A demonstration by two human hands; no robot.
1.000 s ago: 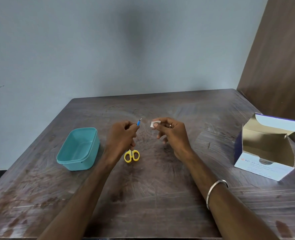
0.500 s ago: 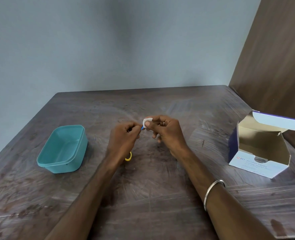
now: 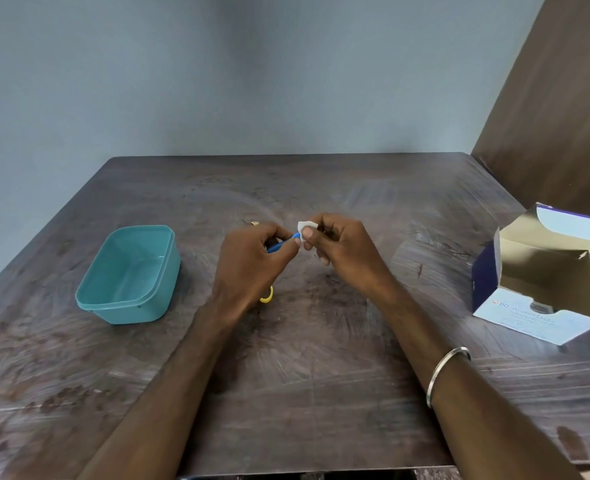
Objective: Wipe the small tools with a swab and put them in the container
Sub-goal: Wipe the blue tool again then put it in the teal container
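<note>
Head view: the table [image 3: 321, 393] carries the teal container [image 3: 127, 275] toward its left edge, open and apparently empty. Over the table's middle, the left hand [image 3: 252, 268] grips a small blue-handled tool [image 3: 281, 244], its long axis running up and right into the swab [image 3: 306, 226], which the right hand [image 3: 342, 252] pinches around the tool's tip. Whether the tip is fully wrapped is hard to tell. The container lies left of the left hand, the nearer one for the drop.
</note>
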